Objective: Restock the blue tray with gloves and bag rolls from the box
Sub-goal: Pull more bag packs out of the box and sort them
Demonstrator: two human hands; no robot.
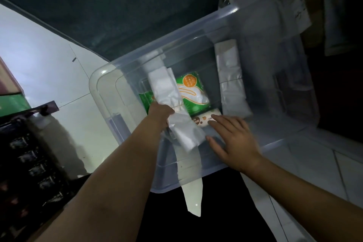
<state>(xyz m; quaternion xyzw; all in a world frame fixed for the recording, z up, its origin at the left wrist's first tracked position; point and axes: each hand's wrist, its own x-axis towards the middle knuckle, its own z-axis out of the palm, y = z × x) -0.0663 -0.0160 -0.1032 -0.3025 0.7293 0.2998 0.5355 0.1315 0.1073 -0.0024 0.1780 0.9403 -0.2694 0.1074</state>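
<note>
A clear plastic storage box is viewed from above, on a pale tiled floor; the blue tray is not seen in this view. The left hand is closed around the middle of a long white folded bag bundle, whose lower end hangs slack below the grip. The right hand is laid flat with fingers spread and nothing clamped, two fingertips touching a small cream bag roll printed with brown dots. A green glove pack is lying on the box floor partly beneath the bundle, and a second white bag bundle is lying against the far side, apart from both hands. Slippage is judged the main risk: the bundle is gripped at one point only, so its loose folds may unfurl or snag the box rim when lifted. The roll, touched but not grasped, may be pushed aside or rolled away. Dim lighting may also cause items to be mistaken
</note>
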